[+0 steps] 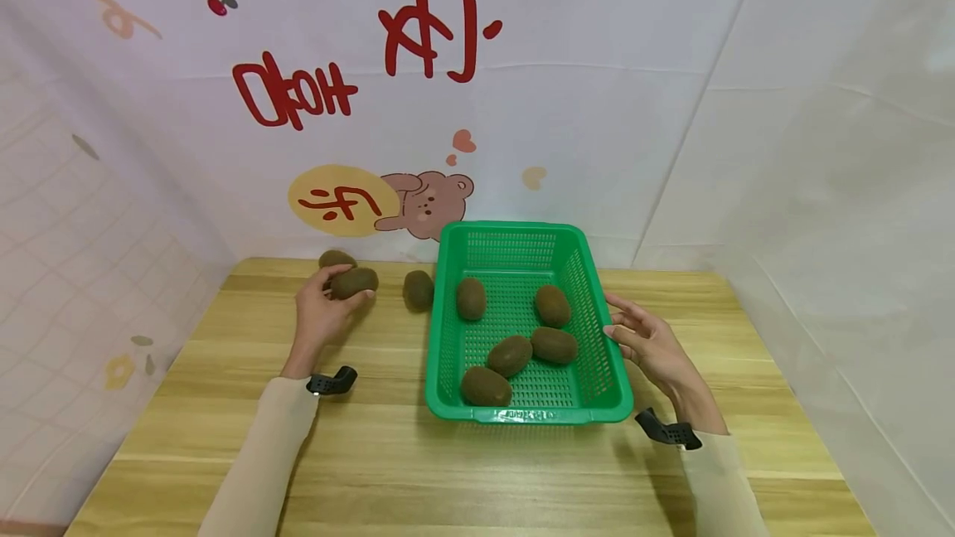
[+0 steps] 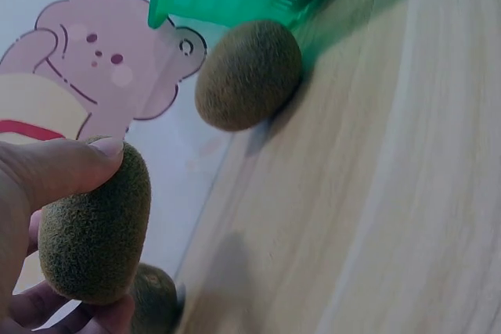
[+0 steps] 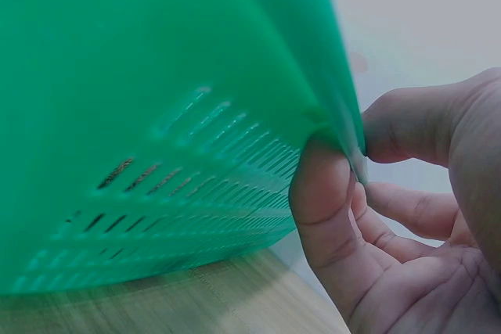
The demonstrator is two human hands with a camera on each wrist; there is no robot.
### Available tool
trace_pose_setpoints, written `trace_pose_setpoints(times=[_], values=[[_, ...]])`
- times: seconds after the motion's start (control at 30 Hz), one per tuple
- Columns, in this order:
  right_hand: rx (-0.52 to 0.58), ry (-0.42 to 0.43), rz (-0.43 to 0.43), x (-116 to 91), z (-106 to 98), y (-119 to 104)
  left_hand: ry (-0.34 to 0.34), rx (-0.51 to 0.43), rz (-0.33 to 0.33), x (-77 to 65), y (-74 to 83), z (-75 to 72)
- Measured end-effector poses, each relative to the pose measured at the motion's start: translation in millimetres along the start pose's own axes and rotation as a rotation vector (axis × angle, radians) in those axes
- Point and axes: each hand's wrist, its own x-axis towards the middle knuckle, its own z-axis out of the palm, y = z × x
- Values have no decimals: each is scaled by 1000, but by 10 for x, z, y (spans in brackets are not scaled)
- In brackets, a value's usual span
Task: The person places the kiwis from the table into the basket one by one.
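Pinching kiwi (image 1: 358,282) near desk (image 1: 373,471) far-left corner, left grip (image 1: 322,313); right grip (image 1: 652,346) clamped on basket (image 1: 530,415); slack pinch could drop kiwi

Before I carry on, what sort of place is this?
Probably a small staged tabletop workspace: a pale wood-grain table stands against creased white printed sheeting, and a rectangular green plastic basket holds fuzzy brown kiwifruit.
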Motion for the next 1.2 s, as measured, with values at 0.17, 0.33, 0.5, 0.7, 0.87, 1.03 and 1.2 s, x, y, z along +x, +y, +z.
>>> trace_pose_setpoints(times=[0.17, 0.33, 0.5, 0.7, 0.87, 1.03, 1.2], values=[[2, 3, 1, 1, -5, 10, -3, -11, 29, -3, 64, 23], [17, -1, -3, 12, -6, 7, 0, -22, 65, -29, 162, 47], [12, -7, -16, 21, -10, 11, 0, -31, 108, -46, 277, 64], [12, -5, -16, 12, -9, 17, -9, -47, 175, -68, 413, 93], [2, -8, -19, 10, -9, 11, -23, -55, 197, -109, 529, 130], [13, -5, -14, 19, -8, 4, -34, -52, 217, -165, 642, 172], [36, -10, -9, 29, -18, 5, -54, -67, 257, -215, 747, 215]])
